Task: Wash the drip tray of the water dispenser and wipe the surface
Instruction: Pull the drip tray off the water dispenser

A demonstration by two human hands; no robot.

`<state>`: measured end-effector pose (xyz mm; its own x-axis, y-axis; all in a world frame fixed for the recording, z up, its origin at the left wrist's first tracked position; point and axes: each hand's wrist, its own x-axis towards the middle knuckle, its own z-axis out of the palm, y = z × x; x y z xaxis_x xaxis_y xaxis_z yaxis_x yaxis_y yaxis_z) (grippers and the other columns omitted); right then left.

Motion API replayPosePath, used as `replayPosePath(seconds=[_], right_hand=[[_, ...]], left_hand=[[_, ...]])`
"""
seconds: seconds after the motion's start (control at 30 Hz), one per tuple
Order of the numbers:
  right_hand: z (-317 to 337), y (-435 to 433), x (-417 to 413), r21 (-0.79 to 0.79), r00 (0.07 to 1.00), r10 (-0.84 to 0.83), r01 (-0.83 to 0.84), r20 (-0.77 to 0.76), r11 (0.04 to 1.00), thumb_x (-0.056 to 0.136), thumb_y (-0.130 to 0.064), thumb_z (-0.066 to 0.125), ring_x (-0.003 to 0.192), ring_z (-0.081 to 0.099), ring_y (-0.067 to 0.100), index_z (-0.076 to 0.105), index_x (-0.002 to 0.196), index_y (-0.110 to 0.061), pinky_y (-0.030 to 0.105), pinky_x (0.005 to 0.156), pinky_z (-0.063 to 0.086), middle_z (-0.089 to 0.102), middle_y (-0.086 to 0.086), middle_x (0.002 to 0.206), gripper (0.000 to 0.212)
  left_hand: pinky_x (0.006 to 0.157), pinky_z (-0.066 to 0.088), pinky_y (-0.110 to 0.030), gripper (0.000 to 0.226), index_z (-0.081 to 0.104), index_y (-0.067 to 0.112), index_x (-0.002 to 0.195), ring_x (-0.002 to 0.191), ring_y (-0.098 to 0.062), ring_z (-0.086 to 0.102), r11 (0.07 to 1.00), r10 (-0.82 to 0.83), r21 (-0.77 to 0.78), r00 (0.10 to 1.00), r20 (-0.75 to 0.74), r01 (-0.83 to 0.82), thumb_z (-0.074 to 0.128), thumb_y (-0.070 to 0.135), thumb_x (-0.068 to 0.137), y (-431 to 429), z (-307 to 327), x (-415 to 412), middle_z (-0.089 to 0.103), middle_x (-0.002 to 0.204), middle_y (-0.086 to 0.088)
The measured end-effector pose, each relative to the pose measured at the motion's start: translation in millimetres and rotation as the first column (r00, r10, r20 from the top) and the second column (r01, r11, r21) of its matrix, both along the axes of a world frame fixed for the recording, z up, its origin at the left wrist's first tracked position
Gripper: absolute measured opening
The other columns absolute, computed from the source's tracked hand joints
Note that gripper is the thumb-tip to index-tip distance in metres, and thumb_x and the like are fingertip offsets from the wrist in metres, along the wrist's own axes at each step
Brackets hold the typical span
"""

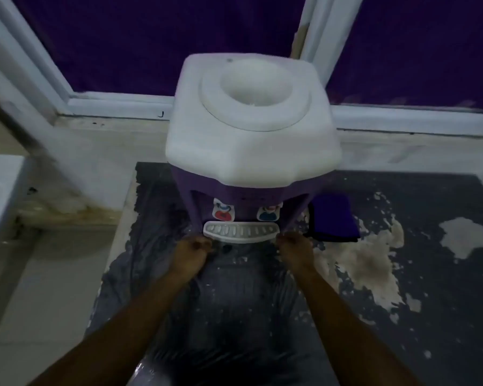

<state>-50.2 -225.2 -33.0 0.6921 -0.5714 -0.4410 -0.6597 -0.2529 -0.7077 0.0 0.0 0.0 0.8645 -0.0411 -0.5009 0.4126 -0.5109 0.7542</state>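
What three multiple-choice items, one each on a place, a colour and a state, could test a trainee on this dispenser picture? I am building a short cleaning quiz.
1. Where does the folded purple cloth lie?
A. On top of the dispenser
B. On the counter, right of the dispenser
C. In the left hand

2. What colour is the drip tray?
A. White
B. Red
C. Black

3. What state is the drip tray in?
A. Lifted clear
B. Upside down on the counter
C. Seated at the dispenser's base

Answers: 1 B, it rests beside the purple body. 2 A, the slotted tray is white. 3 C, it sits under the taps, with the left hand and right hand at its ends.
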Motion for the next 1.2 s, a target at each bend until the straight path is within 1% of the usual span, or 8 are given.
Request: replayPosePath(seconds=[0.13,0.27,0.47,0.67,0.83,0.93,1.03,1.2], right_hand=[[-21,-11,16,0.097,0.992,-0.12,0.124,-0.046,0.987,0.093,-0.022,0.053,0.075,0.064,0.03,0.065,0.076,-0.004,0.036,0.068,0.052,0.068,0.018,0.082,0.027],[-39,-8,24,0.145,0.977,-0.212,0.214,-0.029,0.966,0.091,-0.033,0.061,0.07,0.059,0.024,0.062,0.074,-0.003,0.03,0.065,0.044,0.065,0.013,0.076,0.034],[-56,-4,29,0.097,0.968,-0.251,0.252,-0.026,0.963,0.082,-0.041,0.072,0.082,0.062,0.024,0.068,0.088,-0.003,0.026,0.075,0.039,0.069,0.01,0.085,0.039],[-60,-2,30,0.032,0.977,-0.19,0.194,-0.095,0.981,0.084,-0.037,0.07,0.106,0.062,0.03,0.062,0.116,-0.001,0.038,0.098,0.046,0.067,0.015,0.113,0.049],[-51,1,23,-0.001,0.985,-0.167,0.167,-0.046,0.986,0.089,-0.029,0.065,0.108,0.06,0.031,0.061,0.116,-0.002,0.037,0.097,0.044,0.066,0.015,0.114,0.038],[-47,2,15,0.019,0.996,-0.085,0.086,-0.026,0.996,0.093,-0.03,0.058,0.104,0.062,0.032,0.067,0.11,-0.007,0.033,0.09,0.047,0.069,0.014,0.11,0.03],[-46,4,10,0.032,0.993,-0.119,0.118,0.019,0.992,0.096,-0.029,0.055,0.109,0.061,0.03,0.068,0.117,-0.01,0.037,0.098,0.046,0.069,0.014,0.118,0.031],[-36,12,-2,0.01,0.982,-0.148,0.148,0.121,0.989,0.098,-0.028,0.053,0.107,0.062,0.028,0.069,0.117,-0.009,0.024,0.087,0.039,0.07,0.015,0.116,0.032]], left_hand=[[0.088,0.054,-0.04,0.016,0.076,0.009,0.087,0.09,-0.027,0.069,0.994,0.111,-0.002,0.99,-0.088,-0.112,0.062,0.017,0.083,-3,-29,16,0.074,0.091,-0.012],[0.087,0.055,-0.044,0.018,0.075,0.01,0.085,0.085,-0.029,0.069,0.961,0.271,-0.012,0.954,-0.132,-0.275,0.064,0.025,0.086,-16,-40,23,0.074,0.087,-0.013],[0.069,0.057,-0.031,0.034,0.069,0.006,0.081,0.074,-0.027,0.069,0.885,0.438,-0.047,0.862,-0.256,-0.463,0.073,0.04,0.079,-31,-51,36,0.071,0.08,-0.012],[0.078,0.059,-0.048,0.02,0.068,0.009,0.085,0.081,-0.033,0.07,0.849,0.499,-0.03,0.82,-0.281,-0.527,0.077,0.024,0.076,-26,-75,42,0.071,0.094,-0.018],[0.045,0.051,-0.025,0.02,0.069,0.005,0.091,0.06,-0.023,0.065,0.84,0.514,-0.051,0.822,-0.247,-0.541,0.076,0.017,0.078,-33,-59,36,0.07,0.08,-0.013],[0.064,0.059,-0.035,0.021,0.074,0.006,0.092,0.07,-0.029,0.069,0.837,0.502,-0.098,0.828,-0.251,-0.538,0.078,0.019,0.076,-28,-63,31,0.073,0.087,-0.017],[0.084,0.058,-0.047,0.018,0.076,0.011,0.086,0.081,-0.031,0.072,0.832,0.497,-0.136,0.831,-0.249,-0.538,0.08,0.02,0.071,-19,-72,27,0.075,0.087,-0.016],[0.092,0.054,-0.042,0.003,0.072,0.019,0.08,0.085,-0.023,0.068,0.827,0.481,-0.205,0.848,-0.223,-0.523,0.072,0.019,0.083,-12,-63,11,0.072,0.085,-0.004]])
